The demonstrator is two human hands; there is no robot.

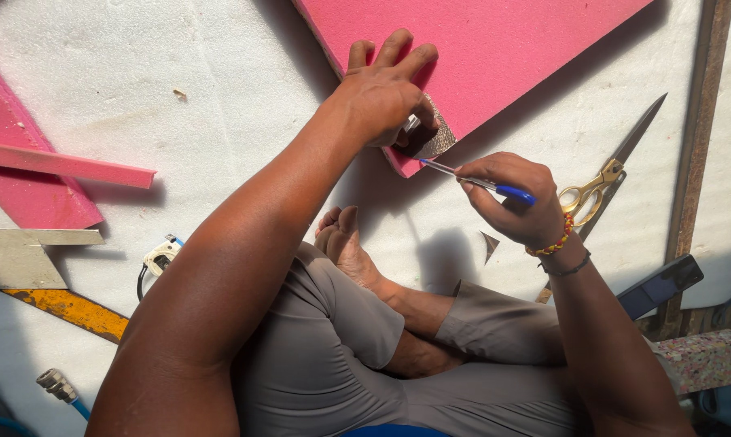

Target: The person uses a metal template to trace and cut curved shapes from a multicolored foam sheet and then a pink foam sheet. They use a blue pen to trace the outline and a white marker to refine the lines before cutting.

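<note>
Pressing left hand (385,97) flat, right hand (511,194) gripping pen (478,183)

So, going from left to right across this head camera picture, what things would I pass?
Narrow pink strip → white plug → left hand pressing a grey template on the pink foam sheet → blue-capped pen in the right hand → gold-handled scissors → dark phone.
</note>
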